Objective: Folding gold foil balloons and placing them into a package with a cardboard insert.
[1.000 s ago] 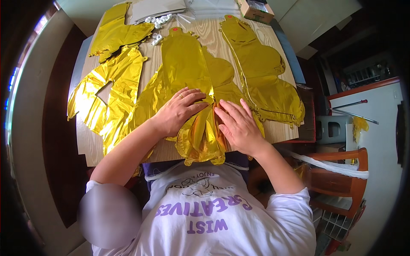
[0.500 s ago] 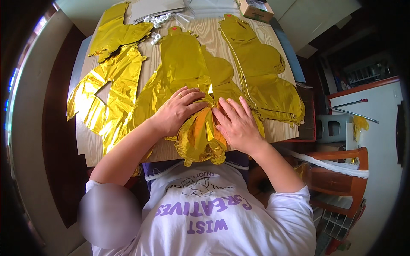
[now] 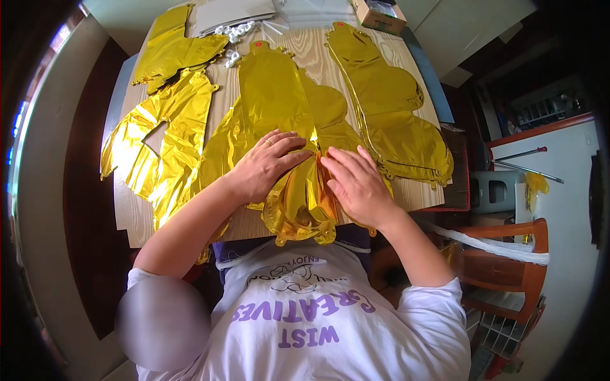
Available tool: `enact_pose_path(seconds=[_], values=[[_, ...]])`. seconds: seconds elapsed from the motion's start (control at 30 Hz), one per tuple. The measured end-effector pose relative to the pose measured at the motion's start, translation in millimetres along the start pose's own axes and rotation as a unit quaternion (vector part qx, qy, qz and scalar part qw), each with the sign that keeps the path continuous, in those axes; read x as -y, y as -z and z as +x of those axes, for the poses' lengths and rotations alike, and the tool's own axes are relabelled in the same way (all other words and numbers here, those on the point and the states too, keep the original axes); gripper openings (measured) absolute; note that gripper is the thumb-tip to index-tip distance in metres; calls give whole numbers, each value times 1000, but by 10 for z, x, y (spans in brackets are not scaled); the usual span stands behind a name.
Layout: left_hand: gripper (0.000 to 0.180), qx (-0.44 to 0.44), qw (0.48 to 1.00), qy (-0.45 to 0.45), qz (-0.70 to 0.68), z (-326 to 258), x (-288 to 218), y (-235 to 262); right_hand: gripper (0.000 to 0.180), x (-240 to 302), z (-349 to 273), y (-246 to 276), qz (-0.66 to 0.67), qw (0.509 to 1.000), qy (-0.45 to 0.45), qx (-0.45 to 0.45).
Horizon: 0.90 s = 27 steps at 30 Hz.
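A flat, uninflated gold foil balloon (image 3: 279, 95) lies in the middle of the wooden table (image 3: 136, 219), its near end crumpled over the front edge. My left hand (image 3: 264, 165) rests palm down on it, fingers spread, a ring on one finger. My right hand (image 3: 357, 185) lies palm down just to the right, fingers pointing at the left hand, with a raised fold of foil (image 3: 305, 197) between the two. Neither hand grips anything.
More gold foil balloons lie on the table: one at the right (image 3: 387, 108), two at the left (image 3: 165, 143) and far left (image 3: 171, 47). White small parts (image 3: 232, 32), grey sheets and a cardboard box (image 3: 378, 13) sit at the far edge. A wooden chair (image 3: 502, 267) stands to the right.
Both hands have slid a little over the foil and come closer together, bunching the fold between them. The other balloons have not moved.
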<state>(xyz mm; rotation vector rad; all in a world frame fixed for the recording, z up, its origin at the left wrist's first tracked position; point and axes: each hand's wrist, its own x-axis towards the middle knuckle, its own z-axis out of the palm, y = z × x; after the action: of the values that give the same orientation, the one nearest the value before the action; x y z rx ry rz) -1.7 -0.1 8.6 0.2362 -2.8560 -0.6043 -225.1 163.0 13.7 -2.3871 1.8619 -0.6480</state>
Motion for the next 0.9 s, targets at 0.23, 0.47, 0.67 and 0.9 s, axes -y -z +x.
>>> enact_pose_path(seconds=[0.23, 0.47, 0.67, 0.9], values=[[72, -20, 1000, 15, -18, -28, 18, -27, 37, -252, 520, 214, 148, 986, 15, 72], [57, -42, 999, 3, -18, -10, 14, -37, 17, -450, 929, 234, 156, 963, 33, 217], [61, -33, 999, 7, -36, -19, 6, -25, 13, -466, 1027, 296, 151, 951, 26, 268], [58, -32, 999, 12, -30, -21, 9, -40, 14, -482, 1053, 245, 145, 953, 32, 263]])
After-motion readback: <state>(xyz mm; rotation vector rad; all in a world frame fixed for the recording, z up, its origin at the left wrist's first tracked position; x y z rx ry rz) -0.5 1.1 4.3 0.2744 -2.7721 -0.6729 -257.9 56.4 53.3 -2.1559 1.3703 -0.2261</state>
